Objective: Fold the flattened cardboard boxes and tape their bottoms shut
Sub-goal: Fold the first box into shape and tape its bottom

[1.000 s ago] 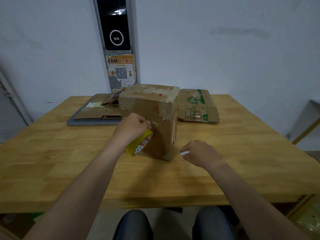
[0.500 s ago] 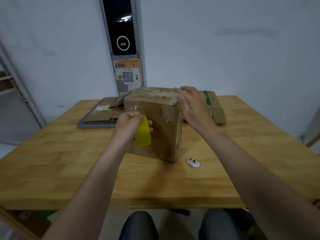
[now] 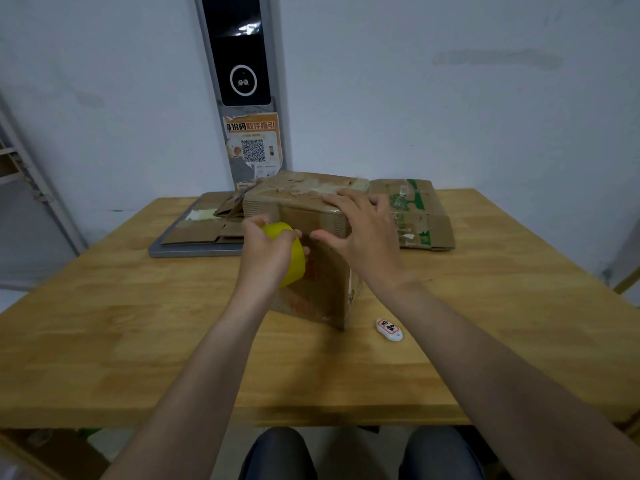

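Thumb of right hand [image 3: 367,237] now touches box [image 3: 322,292].

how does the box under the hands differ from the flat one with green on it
The assembled box stands as a cube; the flattened box lies flat. The right hand rests on the assembled box and the left hand holds a yellow tape roll by its front; the flattened box is untouched. Green markings show on the flattened box, not the assembled box. Both are worn brown cardboard.
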### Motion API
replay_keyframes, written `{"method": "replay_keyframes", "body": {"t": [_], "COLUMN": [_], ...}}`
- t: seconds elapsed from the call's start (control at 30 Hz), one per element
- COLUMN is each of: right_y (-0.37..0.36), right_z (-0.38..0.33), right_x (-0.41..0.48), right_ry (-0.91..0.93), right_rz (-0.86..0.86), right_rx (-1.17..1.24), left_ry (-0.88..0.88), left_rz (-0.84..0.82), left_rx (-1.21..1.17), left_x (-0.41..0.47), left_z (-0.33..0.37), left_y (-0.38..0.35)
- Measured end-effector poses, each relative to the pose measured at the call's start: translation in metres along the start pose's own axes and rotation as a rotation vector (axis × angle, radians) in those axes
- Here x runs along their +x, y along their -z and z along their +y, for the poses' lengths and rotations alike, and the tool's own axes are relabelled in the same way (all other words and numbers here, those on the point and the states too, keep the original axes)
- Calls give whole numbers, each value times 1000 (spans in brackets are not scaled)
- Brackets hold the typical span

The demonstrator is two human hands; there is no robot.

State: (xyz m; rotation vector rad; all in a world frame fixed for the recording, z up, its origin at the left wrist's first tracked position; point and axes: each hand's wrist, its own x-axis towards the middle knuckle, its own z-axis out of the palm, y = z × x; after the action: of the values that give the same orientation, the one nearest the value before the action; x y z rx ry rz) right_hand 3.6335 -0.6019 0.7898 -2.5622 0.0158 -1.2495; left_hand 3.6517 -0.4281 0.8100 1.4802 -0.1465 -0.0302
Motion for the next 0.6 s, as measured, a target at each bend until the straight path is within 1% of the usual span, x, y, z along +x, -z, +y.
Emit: {"method": "replay_keyframes", "body": {"t": [0.1, 0.13, 0.17, 0.23, 0.3, 0.37, 0.4, 0.47, 0.53, 0.6], "right_y": [4, 6, 9, 11, 9, 3, 0, -5, -7, -8], "right_z": [3, 7, 11, 22, 31, 36, 38, 39, 40, 40], "right_x": [2, 6, 10, 21, 35, 47, 51, 55, 56, 56], "right_ry": [87, 98, 67, -92, -307, -493, -549, -582, -574, -571], "right_rz": [4, -6, -15, 9, 18, -84, -138, -171, -162, -203], "right_rx": [13, 78, 185, 402, 508, 608, 652, 700, 730, 726], "left_ry": [-81, -123, -162, -214, -242, -264, -275, -280, -259, -260], "left_rz": [22, 35, 47, 62, 62, 59, 55, 62, 83, 100], "left_rx": [19, 36, 59, 110, 176, 241, 264, 316, 351, 386], "left_x": [-4, -5, -6, -8, -11, -14, -16, -18, -19, -18], "left_z": [1, 0, 0, -2, -3, -4, -5, -7, -11, -15], "left_y": [-8, -11, -13, -17, -20, -24, -25, -26, -25, -22]}}
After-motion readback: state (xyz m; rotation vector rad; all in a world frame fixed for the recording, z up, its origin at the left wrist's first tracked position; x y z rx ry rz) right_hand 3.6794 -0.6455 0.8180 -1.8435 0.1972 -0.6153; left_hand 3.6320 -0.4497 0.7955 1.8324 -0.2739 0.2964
